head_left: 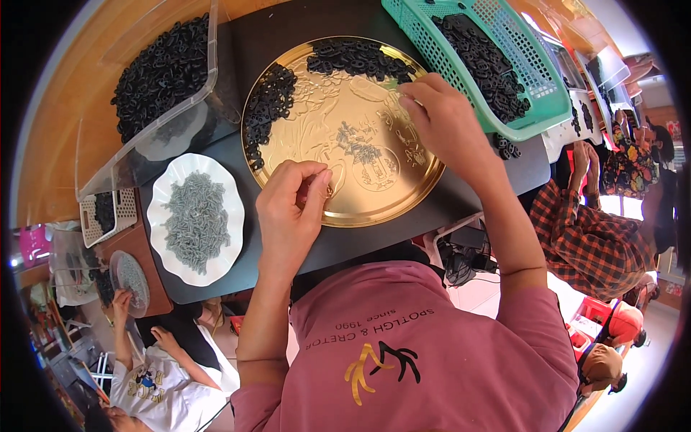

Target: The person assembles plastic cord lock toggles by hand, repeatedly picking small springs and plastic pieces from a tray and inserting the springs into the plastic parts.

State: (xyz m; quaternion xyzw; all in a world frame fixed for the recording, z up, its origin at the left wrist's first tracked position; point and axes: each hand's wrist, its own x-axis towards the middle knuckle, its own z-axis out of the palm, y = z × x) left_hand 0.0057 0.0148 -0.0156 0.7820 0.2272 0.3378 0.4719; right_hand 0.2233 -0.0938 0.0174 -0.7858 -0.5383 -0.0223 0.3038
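A round gold tray with a raised pattern lies in front of me. Small black plastic pieces are heaped along its far rim, and more black pieces line its left side. Small grey pins lie scattered near the tray's middle. Over the near left part of the tray, my left hand is closed with thumb and forefinger together; anything between them is hidden. My right hand reaches to the far right rim, beside the black heap. Its fingers are pinched, and I cannot make out what they hold.
Left of the tray stands a white scalloped dish of grey pins. A clear bin of black pieces rises behind it. At the far right is a green basket with more black pieces. Other people sit at both sides.
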